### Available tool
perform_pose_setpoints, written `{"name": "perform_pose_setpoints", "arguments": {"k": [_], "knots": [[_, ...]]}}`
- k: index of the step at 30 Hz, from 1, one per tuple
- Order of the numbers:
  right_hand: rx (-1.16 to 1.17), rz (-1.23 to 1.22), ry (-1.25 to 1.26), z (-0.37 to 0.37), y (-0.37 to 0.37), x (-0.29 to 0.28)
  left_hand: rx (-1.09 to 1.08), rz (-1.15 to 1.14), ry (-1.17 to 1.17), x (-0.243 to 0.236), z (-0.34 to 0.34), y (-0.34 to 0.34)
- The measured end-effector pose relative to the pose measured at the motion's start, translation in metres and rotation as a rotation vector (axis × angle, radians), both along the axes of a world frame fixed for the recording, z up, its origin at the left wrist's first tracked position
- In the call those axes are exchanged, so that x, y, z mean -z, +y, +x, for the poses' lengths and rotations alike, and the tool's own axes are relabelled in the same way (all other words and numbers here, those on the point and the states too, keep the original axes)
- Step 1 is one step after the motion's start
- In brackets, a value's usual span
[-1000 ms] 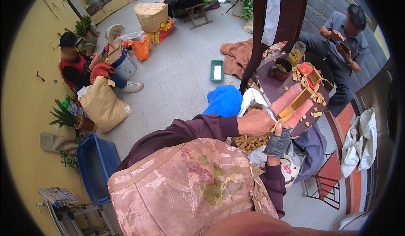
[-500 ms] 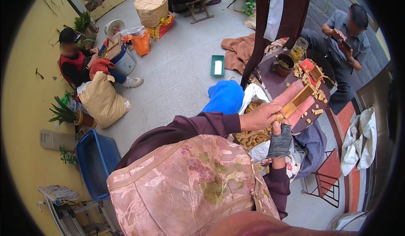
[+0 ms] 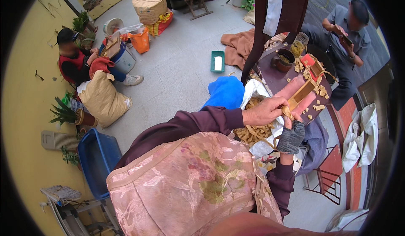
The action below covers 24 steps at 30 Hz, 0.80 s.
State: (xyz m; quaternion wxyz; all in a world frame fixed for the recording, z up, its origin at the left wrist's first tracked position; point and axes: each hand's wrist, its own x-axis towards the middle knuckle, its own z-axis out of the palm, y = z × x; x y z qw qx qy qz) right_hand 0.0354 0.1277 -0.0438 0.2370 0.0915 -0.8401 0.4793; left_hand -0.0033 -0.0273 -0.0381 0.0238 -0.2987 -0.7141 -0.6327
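My left hand (image 3: 266, 111), bare, pinches a tan, ribbon-like strip (image 3: 286, 111) between thumb and fingers. Against the same strip close the fingers of my right hand (image 3: 291, 137), in a grey fingerless glove; a thin tail of it hangs beside the glove. Just beyond my fingers, a narrow wooden trough (image 3: 303, 93) rests on a pink pad (image 3: 292, 86) at the edge of a dark chair seat (image 3: 270, 72). Below my hands, a white sack (image 3: 257, 90) lies open, full of curled tan strips (image 3: 252, 134). What the strip is made of I cannot tell.
Small tan pieces (image 3: 322, 91), a dark mug (image 3: 283, 60) and a glass jar (image 3: 299, 44) crowd the seat. A blue cloth bundle (image 3: 225, 93) lies left of the sack. One person (image 3: 349, 31) sits at the far right, another (image 3: 76, 56) at the left. A red folding stool (image 3: 330, 168) stands right.
Both my hands have shifted slightly right with the strip. My right hand has turned, and a loose tail of strip now shows beside its glove. The person at right has raised a dark flat object.
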Motion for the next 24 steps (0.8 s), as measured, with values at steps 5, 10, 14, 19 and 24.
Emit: {"name": "perform_pose_setpoints", "arguments": {"k": [5, 10, 14, 19, 24], "knots": [[-0.359, -1.072, -0.513, -0.008, 0.0, 0.014, -0.116, -0.002, 0.205, 0.004, -0.008, 0.002], [-0.41, -1.172, -0.609, 0.01, -0.004, 0.006, 0.003, 0.025, 0.05, 0.022, -0.008, 0.002], [-0.474, -1.012, -0.702, 0.003, 0.008, 0.001, 0.042, 0.218, -0.286, 0.03, -0.012, -0.004], [-0.265, -0.951, -0.498, -0.013, 0.015, 0.016, 0.071, 0.13, -0.226, 0.021, 0.0, 0.012], [-0.122, -0.479, -0.358, -0.011, 0.024, 0.02, 0.13, -0.283, -0.047, 0.007, 0.004, 0.008]]}}
